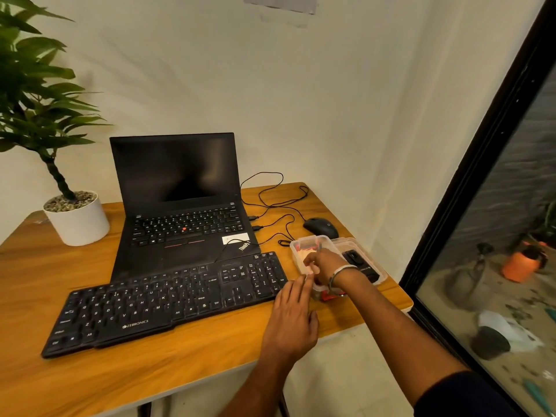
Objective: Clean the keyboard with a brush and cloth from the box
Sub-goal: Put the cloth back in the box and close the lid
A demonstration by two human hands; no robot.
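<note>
We are at the start of the job: both our hands are at the clear plastic box (304, 254), which sits at the right edge of the table (36, 266), just beyond the keyboard's right end. Our right hand (326, 266) reaches into the box from the near side, fingers curled around something pale, though we cannot tell what it grips. Our left hand (293, 314) rests against the box's near wall, fingers loosely bent, apparently steadying it and holding nothing we can make out. The keyboard (168, 299) lies along the table's front edge, its long axis running left to right, to the left of both hands. Our left hand is nearer to it. The brush and cloth are not clearly visible.
</note>
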